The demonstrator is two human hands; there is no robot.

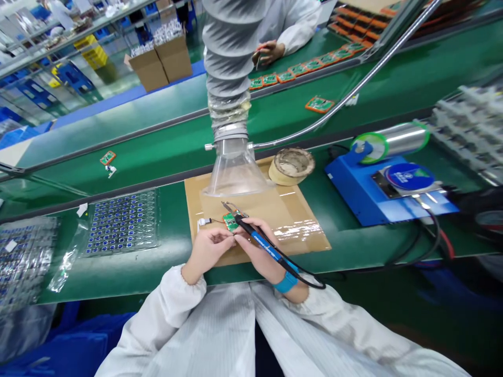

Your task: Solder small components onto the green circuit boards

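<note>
Head view: the green circuit board (230, 222) was at the fingertips, over the brown cardboard (198, 199). The left hand (210, 248) was nearly closed at the board's near edge; whether it pinched the board could not be told. The right hand (261, 259) was curled around the soldering iron (264, 242), thumb near the left fingertips. The board was judged light, stiff and fragile, best held by its edges; the iron, probably light, was best gripped by its handle, clear of the metal tip.
</note>
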